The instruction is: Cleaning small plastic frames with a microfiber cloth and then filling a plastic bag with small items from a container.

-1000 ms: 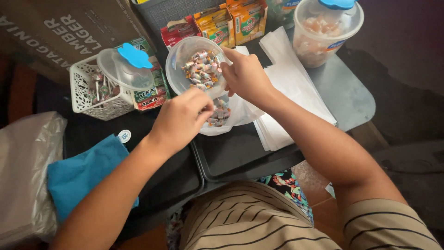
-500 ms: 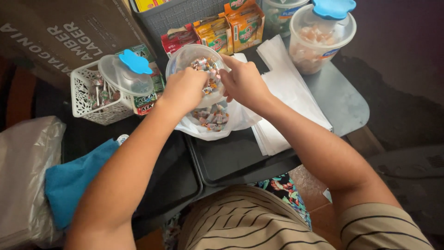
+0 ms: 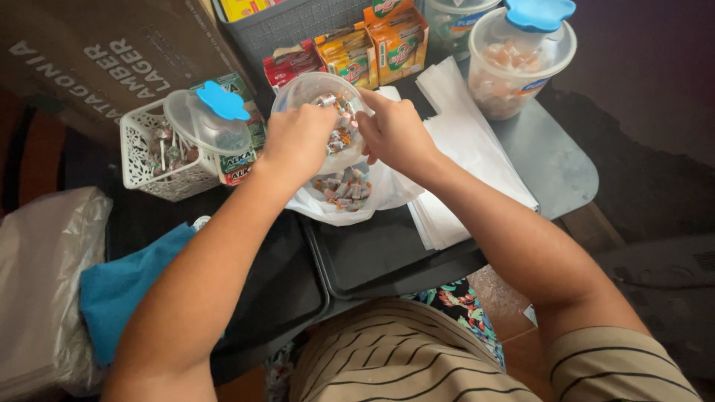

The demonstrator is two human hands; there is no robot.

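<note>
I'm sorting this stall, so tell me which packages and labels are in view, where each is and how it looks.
Cardboard box: top left, brown, pale lettering.
Orange cartons: top centre, upright, green labels.
Red packet: left of the cartons.
Green carton: beside the white basket.
Lidded jar: top right, blue label.

Crowded surface left little passing room

Cartons (image 3: pixel 372 48) and a lidded tub (image 3: pixel 514 67) blocked the far side; black trays (image 3: pixel 380 253) nearer the body lay open.

Orange-green cartons (image 3: pixel 396 41) and a red packet (image 3: pixel 293 63) fill the grey basket (image 3: pixel 298 26).
</note>
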